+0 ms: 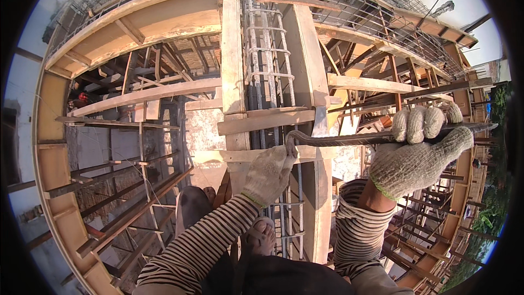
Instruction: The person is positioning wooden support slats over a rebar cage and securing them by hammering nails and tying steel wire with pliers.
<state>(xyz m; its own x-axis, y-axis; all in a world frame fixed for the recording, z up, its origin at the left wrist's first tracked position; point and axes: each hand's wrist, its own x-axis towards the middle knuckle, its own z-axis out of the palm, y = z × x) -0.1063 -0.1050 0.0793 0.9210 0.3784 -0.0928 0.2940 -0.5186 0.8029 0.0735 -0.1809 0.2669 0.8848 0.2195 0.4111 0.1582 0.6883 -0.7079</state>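
A dark steel crowbar (349,140) lies crosswise over a narrow timber formwork channel, its hooked end to the left and its thin tip to the far right. My right hand (417,158), in a knitted work glove, is wrapped round the bar's right part. At the hooked end, my gloved left hand (267,175) has its fingers closed on the bar; their far side is hidden. Just beyond the hook, a short wooden crosspiece (265,122) bridges the channel's two side boards. A second crosspiece (319,153) passes close by my left fingers.
A steel rebar cage (268,52) runs along inside the channel, between the left board (232,49) and the right board (308,49). My bare foot (262,236) stands at the channel. Deep open bays with props and braces (131,186) drop away on both sides.
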